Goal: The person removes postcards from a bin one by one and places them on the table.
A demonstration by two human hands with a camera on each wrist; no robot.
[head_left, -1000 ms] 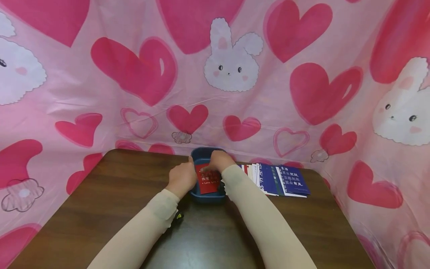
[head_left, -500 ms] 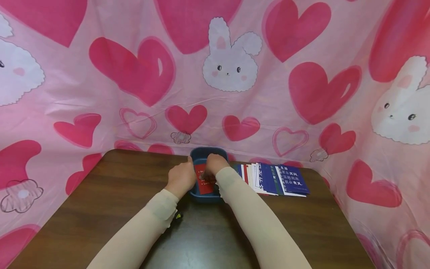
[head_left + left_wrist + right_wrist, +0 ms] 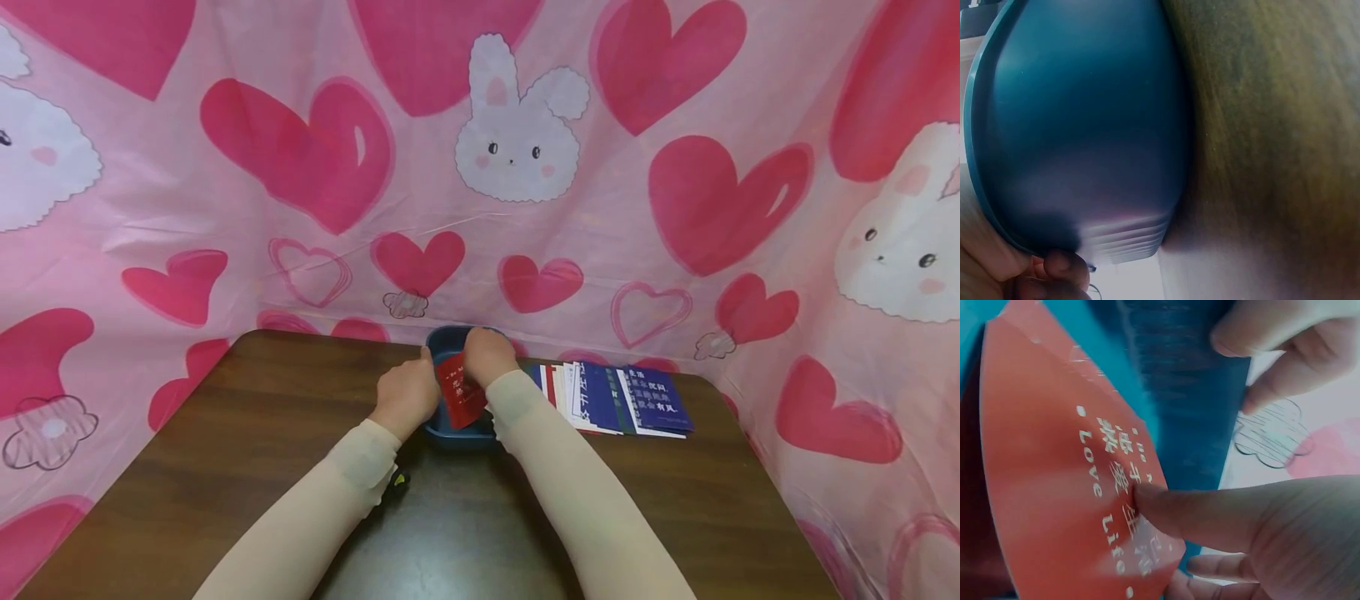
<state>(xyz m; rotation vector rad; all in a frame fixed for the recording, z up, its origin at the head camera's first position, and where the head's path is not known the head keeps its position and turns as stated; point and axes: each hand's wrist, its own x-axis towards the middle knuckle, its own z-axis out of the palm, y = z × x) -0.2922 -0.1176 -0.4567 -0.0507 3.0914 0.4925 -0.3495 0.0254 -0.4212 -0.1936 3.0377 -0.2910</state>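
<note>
A blue plastic basin [image 3: 461, 440] stands at the back middle of the table. My left hand [image 3: 405, 396] grips its left rim, thumb on top; in the left wrist view, curled fingertips [image 3: 1066, 269] show at the edge of the basin wall [image 3: 1097, 119]. Inside the basin, my right hand [image 3: 489, 357] pinches a red card [image 3: 457, 400] with "Love Life" printed on it. In the right wrist view the thumb lies on the printed face of the card, which bows and tilts, with the fingers mostly hidden behind it. Darker red shows beneath the card's lower edge.
To the basin's right, several blue, white, green and red cards [image 3: 600, 396] lie fanned in a row on the brown wooden table [image 3: 300, 450]. A pink curtain [image 3: 517, 242] with hearts and rabbits hangs right behind the table's back edge.
My right hand has shifted over the red card and taken it between thumb and fingers; the card has turned and lifted at an angle. The left hand stays at the rim.
</note>
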